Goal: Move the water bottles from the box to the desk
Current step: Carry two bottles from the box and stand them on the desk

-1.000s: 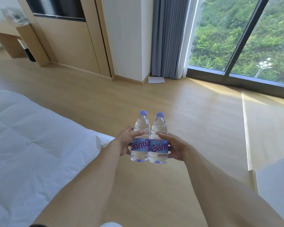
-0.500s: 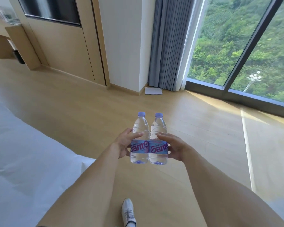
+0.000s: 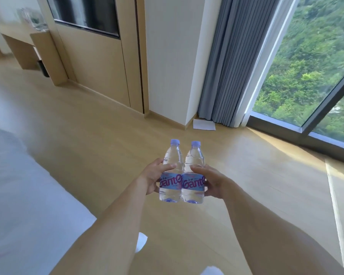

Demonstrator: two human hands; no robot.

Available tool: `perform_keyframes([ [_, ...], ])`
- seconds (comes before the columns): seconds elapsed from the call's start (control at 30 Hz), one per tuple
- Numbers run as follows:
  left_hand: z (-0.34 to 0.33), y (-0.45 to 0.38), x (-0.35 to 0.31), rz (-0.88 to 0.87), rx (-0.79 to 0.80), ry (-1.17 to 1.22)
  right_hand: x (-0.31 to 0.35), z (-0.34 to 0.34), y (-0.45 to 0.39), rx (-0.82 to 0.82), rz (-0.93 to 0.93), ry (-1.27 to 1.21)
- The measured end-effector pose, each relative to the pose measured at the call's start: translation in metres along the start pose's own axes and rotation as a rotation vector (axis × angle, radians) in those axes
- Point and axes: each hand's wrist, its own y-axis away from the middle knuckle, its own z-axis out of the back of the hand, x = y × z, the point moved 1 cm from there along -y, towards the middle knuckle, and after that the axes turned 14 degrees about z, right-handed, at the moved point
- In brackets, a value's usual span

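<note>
Gripped upright side by side and touching, two clear plastic water bottles with lilac caps are held by left hand and right hand above the light wooden floor.

Open wood floor ahead, wide enough to pass. White bed along the left edge. Desk far left by the wall. White pillar, grey curtain, paper sheet at the far edge
</note>
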Motion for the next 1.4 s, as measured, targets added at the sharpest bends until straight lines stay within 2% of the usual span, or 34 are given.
perform_keyframes([
  [0.27, 0.083, -0.040, -0.060, -0.002, -0.172, 0.126, 0.032, -0.055, -0.148, 0.259, -0.099, 0.008],
  [0.57, 0.162, -0.106, -0.136, 0.000, -0.432, 0.330, 0.104, -0.118, -0.300, 0.470, -0.066, 0.133],
  [0.8, 0.198, -0.149, -0.193, 0.000, -0.548, 0.485, 0.152, -0.148, -0.393, 0.613, -0.078, 0.185],
  [1.1, 0.264, -0.185, -0.241, -0.045, -0.619, 0.569, 0.187, -0.210, -0.487, 0.744, -0.059, 0.258],
  [1.4, 0.394, -0.250, -0.299, -0.078, -0.582, 0.576, 0.220, -0.308, -0.602, 0.703, -0.024, 0.296],
])
